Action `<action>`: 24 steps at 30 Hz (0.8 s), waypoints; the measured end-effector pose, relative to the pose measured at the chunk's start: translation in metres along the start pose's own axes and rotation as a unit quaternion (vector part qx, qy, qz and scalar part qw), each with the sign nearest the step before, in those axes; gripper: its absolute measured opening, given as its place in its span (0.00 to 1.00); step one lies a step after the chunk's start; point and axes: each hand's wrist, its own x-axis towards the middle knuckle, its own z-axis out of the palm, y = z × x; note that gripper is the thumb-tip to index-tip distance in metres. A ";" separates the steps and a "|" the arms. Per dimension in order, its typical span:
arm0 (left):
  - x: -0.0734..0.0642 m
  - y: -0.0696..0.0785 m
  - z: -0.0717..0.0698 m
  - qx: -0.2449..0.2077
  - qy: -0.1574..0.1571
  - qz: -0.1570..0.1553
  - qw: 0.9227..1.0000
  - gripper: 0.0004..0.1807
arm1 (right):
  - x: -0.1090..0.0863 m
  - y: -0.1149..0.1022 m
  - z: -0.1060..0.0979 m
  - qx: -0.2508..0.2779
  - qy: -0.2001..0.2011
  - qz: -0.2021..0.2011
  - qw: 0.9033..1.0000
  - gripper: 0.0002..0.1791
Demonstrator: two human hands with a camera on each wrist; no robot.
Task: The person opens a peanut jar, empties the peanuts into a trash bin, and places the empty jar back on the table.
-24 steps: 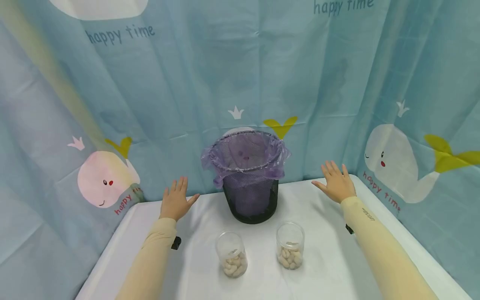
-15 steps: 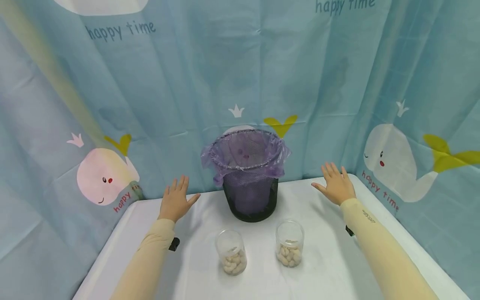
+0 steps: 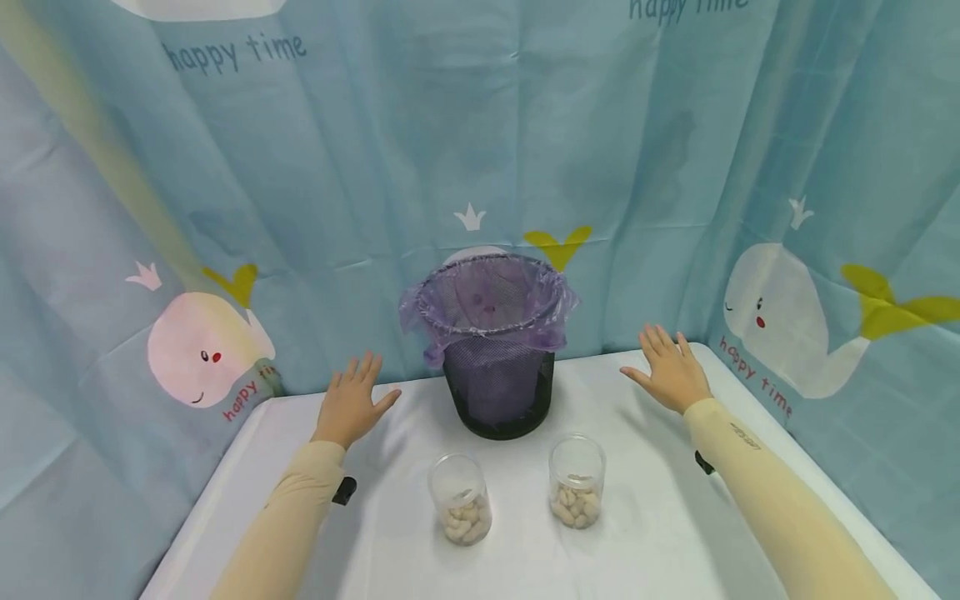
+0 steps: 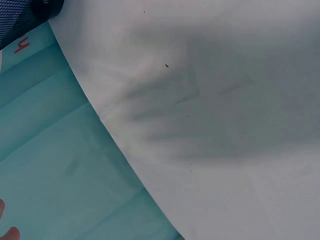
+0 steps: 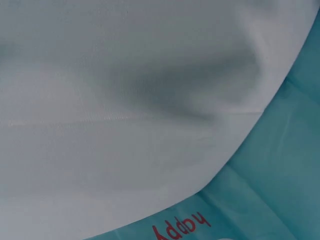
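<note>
My left hand (image 3: 350, 404) is held palm down over the far left of the white table, fingers straight and spread, holding nothing. On the other side my right hand (image 3: 669, 371) hovers the same way near the far right corner. Between them stands a black mesh wastebasket (image 3: 498, 392) lined with a purple plastic bag (image 3: 551, 329) folded over its rim. In front of it are two clear jars, a left jar (image 3: 460, 500) and a right jar (image 3: 576, 482), both upright and partly filled with pale, nut-like pieces. In the left wrist view, fingertips (image 4: 10, 234) show at the lower left corner.
The white table (image 3: 517, 567) ends at a back edge just behind the basket. A blue curtain (image 3: 375, 167) with whale prints hangs behind and at both sides. In the left wrist view, the basket's mesh (image 4: 25, 20) shows at the upper left. Shadows of the hands fall on the tabletop.
The basket and jars sit slightly higher in the head view as the camera tilts a little. Both hands keep nearly the same pose, with nothing taken hold of.
</note>
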 end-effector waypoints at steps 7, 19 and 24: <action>-0.009 0.003 -0.002 0.002 0.008 0.010 1.000 0.45 | -0.006 0.000 0.005 0.006 -0.007 -0.011 1.000 0.47; -0.021 0.014 -0.007 -0.003 0.013 0.038 0.999 0.47 | -0.014 -0.005 0.005 0.025 -0.022 -0.026 0.999 0.48; -0.027 0.019 -0.009 -0.006 0.014 0.038 0.999 0.47 | -0.017 -0.011 0.002 0.026 -0.017 -0.038 0.999 0.47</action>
